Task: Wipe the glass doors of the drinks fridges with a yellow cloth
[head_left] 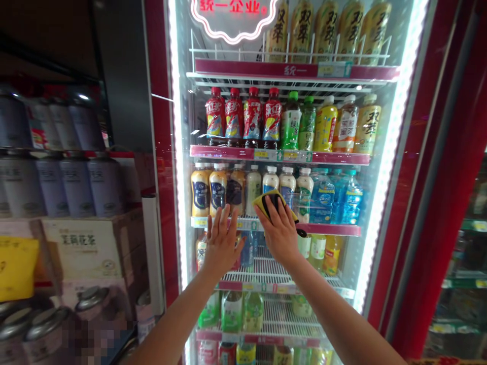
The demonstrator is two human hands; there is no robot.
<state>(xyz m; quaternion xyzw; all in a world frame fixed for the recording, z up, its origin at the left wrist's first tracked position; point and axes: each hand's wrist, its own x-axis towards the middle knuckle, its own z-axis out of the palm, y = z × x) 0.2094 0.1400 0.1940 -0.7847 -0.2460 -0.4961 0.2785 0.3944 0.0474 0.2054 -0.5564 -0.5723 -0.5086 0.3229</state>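
- Left hand [222, 246]: open, palm toward the glass door [346, 258] of a tall drinks cooler, near the middle of the door. Its fingers [225, 223] are spread wide and flat, pinching nothing.
- Right hand [279, 235]: just beside the left and slightly higher, lying over a yellow-and-black cloth [262, 203]. Its fingers [272, 208] are spread on top of the cloth, pressing it rather than pinching it.
- The cloth sits under the right palm, apparently against the glass, level with a shelf of milky drinks. A dark strap [301, 233] hangs from its lower right corner.
- Behind the glass, shelves hold red-capped bottles [215, 114], green tea bottles [291, 121] and blue-labelled water bottles [352, 200].
- A red frame [162, 152] edges the door. To its left, tins [78, 185] stand above cardboard cartons [81, 248].
- Risk: with no real grip, the cloth could slide or drop if the right palm's pressure eases. If the door is unlatched, which cannot be told here, pushing could swing it and jostle the bottles.
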